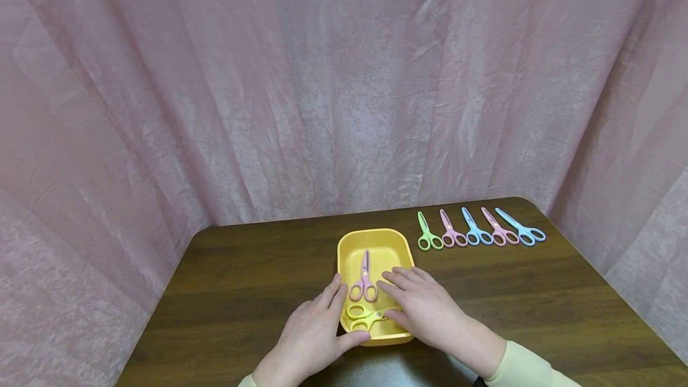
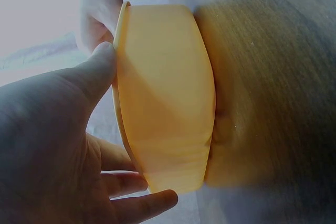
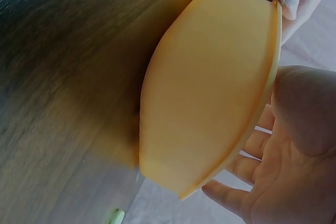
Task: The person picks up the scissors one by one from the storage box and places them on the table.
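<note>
A yellow plastic bin (image 1: pixel 376 232) sits on the table with pink scissors (image 1: pixel 366 279) and yellow scissors (image 1: pixel 369 319) lying in it. My left hand (image 1: pixel 310 328) rests at the bin's near left corner, its thumb at the rim and its fingers along the left side. In the left wrist view, those fingers stretch past the bin's outer wall (image 2: pixel 163 77). Across the right rim reaches my right hand (image 1: pixel 427 309), fingers extended over the inside. Its thumb overlaps the yellow scissors' blades, which are partly hidden. The right wrist view shows the bin's other side (image 3: pixel 210 82).
Right of the bin, several scissors lie in a row: green scissors (image 1: pixel 426 235), pink scissors (image 1: pixel 450 233), blue scissors (image 1: pixel 473 229), more pink scissors (image 1: pixel 495 229) and light blue scissors (image 1: pixel 516 227). Behind the brown wooden table (image 1: pixel 242 267) hangs a pink curtain (image 1: pixel 344 106).
</note>
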